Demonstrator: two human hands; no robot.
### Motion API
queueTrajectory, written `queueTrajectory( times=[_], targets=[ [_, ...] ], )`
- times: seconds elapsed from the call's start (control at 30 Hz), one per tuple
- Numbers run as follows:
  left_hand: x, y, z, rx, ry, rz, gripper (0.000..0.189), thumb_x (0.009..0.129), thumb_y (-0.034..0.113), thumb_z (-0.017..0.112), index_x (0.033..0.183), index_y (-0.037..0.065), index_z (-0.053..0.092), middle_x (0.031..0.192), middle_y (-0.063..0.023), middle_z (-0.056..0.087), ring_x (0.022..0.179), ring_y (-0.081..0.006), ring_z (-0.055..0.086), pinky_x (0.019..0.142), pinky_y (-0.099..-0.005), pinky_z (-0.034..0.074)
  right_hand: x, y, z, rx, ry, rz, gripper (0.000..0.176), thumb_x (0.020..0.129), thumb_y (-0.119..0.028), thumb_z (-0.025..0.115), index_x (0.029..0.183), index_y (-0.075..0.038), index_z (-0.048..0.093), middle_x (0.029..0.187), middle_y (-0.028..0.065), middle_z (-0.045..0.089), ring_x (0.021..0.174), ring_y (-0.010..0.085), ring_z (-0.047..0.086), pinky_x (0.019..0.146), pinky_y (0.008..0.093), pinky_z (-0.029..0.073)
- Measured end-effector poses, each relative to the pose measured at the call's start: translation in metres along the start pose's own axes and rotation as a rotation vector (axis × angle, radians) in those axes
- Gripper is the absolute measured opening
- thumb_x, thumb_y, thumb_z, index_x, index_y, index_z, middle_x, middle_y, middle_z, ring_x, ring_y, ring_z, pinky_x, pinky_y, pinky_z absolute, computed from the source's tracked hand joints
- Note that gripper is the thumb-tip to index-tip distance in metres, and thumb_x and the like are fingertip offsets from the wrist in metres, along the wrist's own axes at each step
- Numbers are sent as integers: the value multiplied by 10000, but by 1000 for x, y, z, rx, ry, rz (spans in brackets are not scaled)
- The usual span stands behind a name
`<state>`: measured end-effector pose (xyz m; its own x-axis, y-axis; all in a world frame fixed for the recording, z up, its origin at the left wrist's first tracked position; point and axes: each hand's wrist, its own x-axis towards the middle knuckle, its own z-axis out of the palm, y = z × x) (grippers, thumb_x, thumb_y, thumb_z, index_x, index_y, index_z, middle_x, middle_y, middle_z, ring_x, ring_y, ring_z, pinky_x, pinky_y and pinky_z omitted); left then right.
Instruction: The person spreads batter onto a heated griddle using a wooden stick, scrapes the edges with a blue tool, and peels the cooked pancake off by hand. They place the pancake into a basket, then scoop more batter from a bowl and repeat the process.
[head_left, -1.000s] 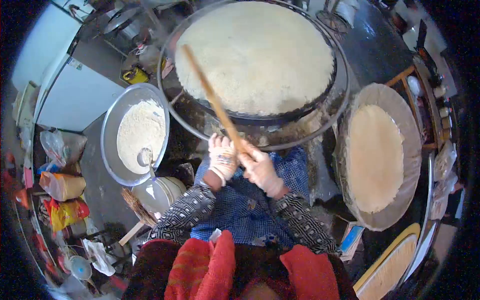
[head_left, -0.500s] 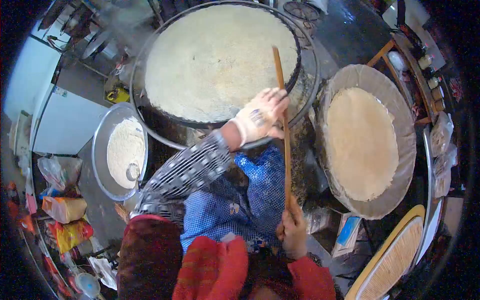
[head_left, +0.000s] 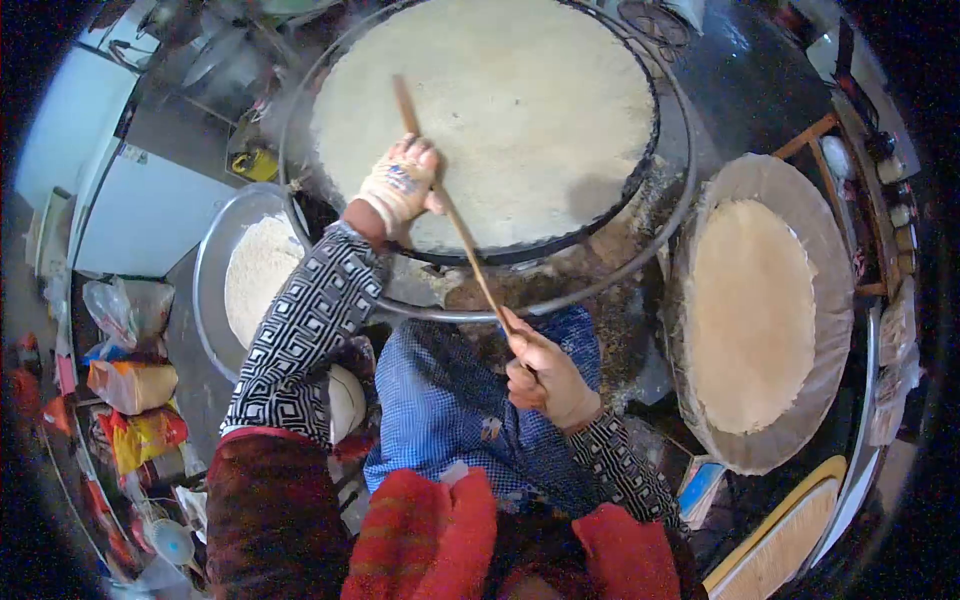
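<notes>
A thin wooden stick (head_left: 465, 238) slants over the near left part of a large round griddle (head_left: 480, 256). My left hand (head_left: 398, 185), in a white glove, is closed on its upper part, and the far end is blurred above the pale sheet (head_left: 490, 120) covering the griddle. Nearer my body, my bare right hand (head_left: 550, 378) grips the lower end in front of the griddle's outer metal ring (head_left: 600, 296). The sheet looks thin and flat, reaching almost to the dark rim.
On the left stands a metal basin (head_left: 207, 270) of whitish flour or batter (head_left: 258, 275). A cloth-lined round tray (head_left: 838, 300) at the right holds round flat sheets (head_left: 750, 315). A woven board (head_left: 785, 535) leans at lower right; bags (head_left: 145, 440) lie at lower left.
Both hands have shifted with the stick: my left hand went left over the griddle, my right hand forward. The stick now tilts to the left instead of standing nearly straight. The view has shifted slightly.
</notes>
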<state>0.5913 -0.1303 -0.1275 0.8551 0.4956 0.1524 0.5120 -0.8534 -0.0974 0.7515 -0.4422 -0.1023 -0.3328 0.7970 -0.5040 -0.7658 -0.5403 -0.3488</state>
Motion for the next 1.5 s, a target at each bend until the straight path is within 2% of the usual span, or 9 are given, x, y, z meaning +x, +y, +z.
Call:
queueTrajectory(
  times=[0.17, 0.3, 0.33, 0.53, 0.67, 0.77, 1.13, 1.23, 1.5],
  targets=[
    [-88, -37, -28, -27, -74, -153, 746, 648, 439, 714, 1150, -62, 481, 1243, -249, 501, 1247, -430, 413, 1064, -458, 332, 64, 50, -18, -447, -5, -141, 475, 960, -202, 520, 1416, -133, 407, 534, -11, 451, 415, 60, 390, 394, 228, 315],
    [-143, -13, -20, -86, 146, -119, 998, 576, 519, 735, 1290, -88, 391, 1330, -283, 424, 1292, -450, 347, 1097, -506, 257, 33, 92, -10, -1003, 139, -827, 483, 892, -121, 617, 1358, -108, 492, 1133, 72, 668, 654, 62, 578, 598, 237, 497],
    [-127, 14, -36, -139, 154, -106, 1057, 567, 564, 725, 1322, -84, 368, 1353, -287, 400, 1306, -450, 329, 1106, -515, 238, -1, 87, -9, -1013, 225, -520, 483, 887, -102, 614, 1354, -94, 491, 1240, 89, 621, 783, 82, 611, 702, 251, 512],
    [99, 163, -61, -505, 229, 398, 919, 603, 414, 779, 1303, -48, 404, 1332, -257, 427, 1316, -411, 329, 1111, -443, 271, -108, 50, -24, -637, 875, -552, 492, 937, -255, 560, 1405, -163, 442, 662, -2, 587, 462, 80, 474, 433, 256, 414],
    [176, 197, -1, -258, 96, 367, 647, 591, 447, 764, 960, -67, 628, 1046, -200, 605, 1114, -356, 526, 1027, -412, 368, -114, -12, -64, -368, 643, -512, 536, 954, -232, 533, 1454, -171, 350, 562, -41, 474, 427, 61, 410, 387, 228, 335],
    [149, 167, -10, -379, 25, 374, 466, 665, 452, 716, 807, 13, 656, 856, -178, 616, 953, -343, 572, 932, -409, 408, -113, -11, -83, 151, 105, -319, 556, 976, -223, 489, 1481, -229, 257, 519, -68, 342, 400, 42, 329, 368, 219, 285],
    [-57, 1, 37, 5, 19, -90, 758, 616, 275, 750, 1261, 3, 459, 1340, -174, 464, 1278, -383, 392, 1088, -462, 314, -12, 34, -32, -335, -10, -70, 430, 976, -293, 488, 1395, -206, 449, 581, -35, 447, 423, 71, 400, 380, 224, 339],
    [-60, 31, 38, -165, 282, -212, 739, 698, 261, 693, 1332, 6, 412, 1352, -229, 412, 1248, -418, 372, 1080, -497, 283, 32, 14, -87, -953, 43, -751, 419, 956, -246, 516, 1366, -164, 490, 709, -3, 552, 465, 75, 485, 405, 242, 413],
    [-90, 50, 99, -36, -5, -107, 361, 703, 364, 681, 889, 66, 598, 957, -136, 571, 1052, -327, 513, 1090, -501, 258, 69, -22, -44, -716, 270, -358, 453, 920, -152, 568, 1362, -97, 487, 693, -26, 520, 449, 59, 461, 379, 223, 359]
  ],
)
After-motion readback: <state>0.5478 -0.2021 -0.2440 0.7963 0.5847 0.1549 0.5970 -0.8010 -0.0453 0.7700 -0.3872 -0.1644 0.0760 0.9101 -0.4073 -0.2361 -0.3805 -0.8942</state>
